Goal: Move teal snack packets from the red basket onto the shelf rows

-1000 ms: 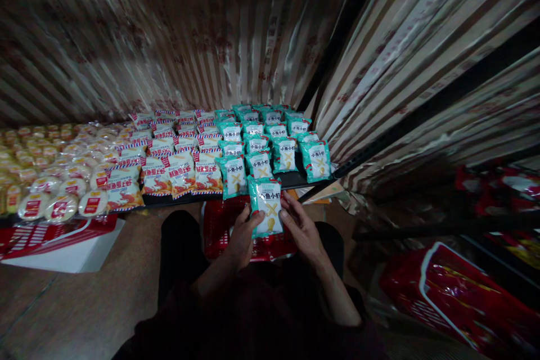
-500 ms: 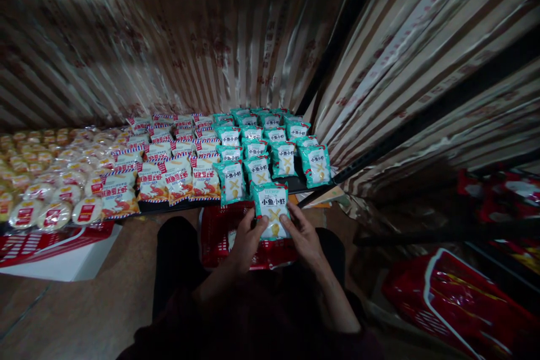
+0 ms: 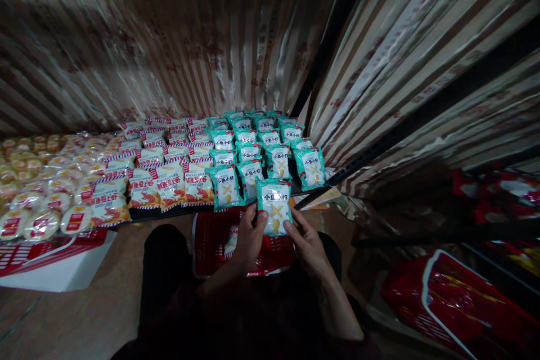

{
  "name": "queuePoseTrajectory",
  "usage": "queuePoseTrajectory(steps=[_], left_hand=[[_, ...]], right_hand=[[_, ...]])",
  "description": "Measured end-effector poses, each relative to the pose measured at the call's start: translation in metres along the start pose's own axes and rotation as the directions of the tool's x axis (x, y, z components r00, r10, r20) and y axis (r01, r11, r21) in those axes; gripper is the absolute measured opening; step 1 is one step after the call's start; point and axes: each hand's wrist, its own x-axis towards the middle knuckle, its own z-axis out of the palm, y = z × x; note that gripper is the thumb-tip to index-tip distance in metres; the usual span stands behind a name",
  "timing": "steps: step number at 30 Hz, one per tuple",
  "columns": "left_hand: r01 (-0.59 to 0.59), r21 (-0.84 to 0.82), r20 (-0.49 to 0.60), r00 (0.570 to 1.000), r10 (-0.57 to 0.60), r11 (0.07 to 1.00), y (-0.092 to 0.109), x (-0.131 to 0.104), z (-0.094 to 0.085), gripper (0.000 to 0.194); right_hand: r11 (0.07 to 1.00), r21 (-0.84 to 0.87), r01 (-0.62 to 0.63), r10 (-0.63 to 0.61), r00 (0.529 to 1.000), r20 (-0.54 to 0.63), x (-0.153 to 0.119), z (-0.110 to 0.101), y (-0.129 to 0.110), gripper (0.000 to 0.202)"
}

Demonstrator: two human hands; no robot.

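A teal-and-white snack bag (image 3: 274, 209) is held upright, printed side toward me, above a red plastic basket (image 3: 206, 244). My left hand (image 3: 250, 239) grips its lower left edge, with the thumb on the front. On the lower right corner, my right hand (image 3: 310, 242) is closed, its thumb also in front; its other fingers are partly hidden. Just behind stand rows of matching teal bags (image 3: 225, 187) on a low dark shelf (image 3: 154, 214). A small packet (image 3: 230, 243) shows inside the basket beside my left wrist.
Orange-and-white snack bags (image 3: 171, 187) stand in rows left of the teal ones, then round wrapped cakes (image 3: 42, 225). Striped curtain-like sheeting (image 3: 189, 39) hangs behind. A dark metal post (image 3: 358, 160) slants at the right, above another red basket (image 3: 426, 292) with a white handle.
The held bag has shifted slightly right relative to the shelf rows and stays in both hands. The whole view has turned slightly, moving the shelf leftward in the picture.
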Motion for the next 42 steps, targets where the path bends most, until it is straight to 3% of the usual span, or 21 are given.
queuePoseTrajectory(steps=[4,7,13,21,28,34,42], left_hand=[[-0.037,-0.021,0.088,0.995,0.039,0.999,-0.004,0.000,0.005,0.046],[0.000,-0.059,0.122,0.992,0.007,0.998,-0.007,0.001,0.011,0.047],[0.012,-0.066,0.033,0.999,-0.010,0.998,-0.014,0.006,0.027,0.039],[0.067,-0.119,-0.022,0.997,-0.070,0.991,-0.026,0.011,0.041,0.032],[0.046,-0.004,-0.084,0.995,-0.046,0.999,-0.018,0.017,0.052,0.028],[-0.039,0.076,-0.069,0.997,0.044,0.996,-0.028,0.024,0.062,0.023],[-0.073,0.242,-0.080,0.992,0.095,0.968,-0.030,0.028,0.072,0.036]], right_hand=[[1.000,0.006,0.006,-0.006,1.000,-0.017,0.007,-0.011,0.003,0.063],[1.000,0.005,-0.001,0.001,0.999,-0.044,0.011,-0.021,0.007,0.065],[0.999,0.041,-0.003,0.007,0.995,-0.095,0.016,-0.033,0.012,0.066],[0.992,0.125,0.018,0.000,0.990,-0.139,0.020,-0.034,0.002,0.062],[0.986,0.155,0.060,-0.028,0.980,-0.197,0.025,-0.040,0.005,0.061],[0.982,0.175,0.076,-0.042,0.981,-0.189,0.031,-0.046,0.001,0.063],[0.991,0.083,0.106,-0.085,0.972,-0.220,0.051,-0.053,-0.001,0.062]])
